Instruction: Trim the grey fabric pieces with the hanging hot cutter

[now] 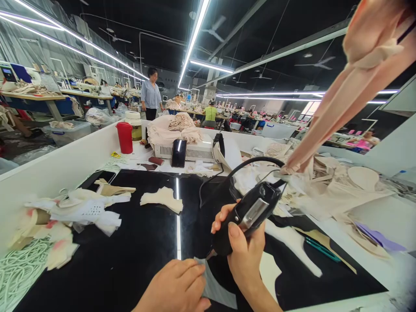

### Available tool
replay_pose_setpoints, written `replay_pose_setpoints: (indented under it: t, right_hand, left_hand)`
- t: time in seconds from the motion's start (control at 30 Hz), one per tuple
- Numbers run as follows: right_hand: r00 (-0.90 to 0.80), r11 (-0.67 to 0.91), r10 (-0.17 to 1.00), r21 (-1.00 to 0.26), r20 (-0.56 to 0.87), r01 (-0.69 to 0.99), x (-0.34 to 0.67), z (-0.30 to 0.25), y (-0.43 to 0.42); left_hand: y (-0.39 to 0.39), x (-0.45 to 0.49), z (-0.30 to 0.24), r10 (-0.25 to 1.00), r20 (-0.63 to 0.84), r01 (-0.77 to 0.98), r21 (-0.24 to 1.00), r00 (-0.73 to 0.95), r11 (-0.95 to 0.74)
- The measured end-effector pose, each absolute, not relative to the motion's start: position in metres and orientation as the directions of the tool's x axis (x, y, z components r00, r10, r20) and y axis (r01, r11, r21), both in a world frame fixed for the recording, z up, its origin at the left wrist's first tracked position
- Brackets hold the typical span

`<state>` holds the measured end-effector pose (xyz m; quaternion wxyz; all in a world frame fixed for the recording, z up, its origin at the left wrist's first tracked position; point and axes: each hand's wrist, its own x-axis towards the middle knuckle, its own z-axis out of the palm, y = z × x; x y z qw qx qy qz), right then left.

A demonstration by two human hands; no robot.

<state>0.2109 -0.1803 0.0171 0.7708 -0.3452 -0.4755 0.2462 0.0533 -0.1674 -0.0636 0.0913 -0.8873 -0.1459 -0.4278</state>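
My right hand [245, 251] is wrapped round a black corded handheld cutter [251, 214] with a silver plate on its side. The cutter slants down to the left, and its thin metal tip is by the upper end of a grey fabric strip [217, 286]. My left hand [178, 286] holds that strip down on the glossy black work surface [139, 255], fingers closed over its left edge. A cream cut piece [269, 273] lies partly hidden behind my right forearm. Another cream cut piece [162, 198] lies flat farther back.
Stacked white pieces [87, 208] and pale green cord [27, 271] lie left. At right are teal snips [321, 249] and a fabric heap [344, 186]. The cutter's cable runs to a hanging pink fabric tie [328, 104]. A phone [178, 152] leans behind; a person stands beyond.
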Motion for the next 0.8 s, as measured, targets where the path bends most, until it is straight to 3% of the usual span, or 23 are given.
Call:
replay_pose_setpoints:
  t: [0.8]
  right_hand:
    - [0.435, 0.661, 0.699, -0.745, 0.568, -0.089, 0.200, 0.017, -0.178]
  left_hand:
    - [-0.166, 0.053, -0.066, 0.169, 0.787, 0.357, -0.069, 0.593, -0.932]
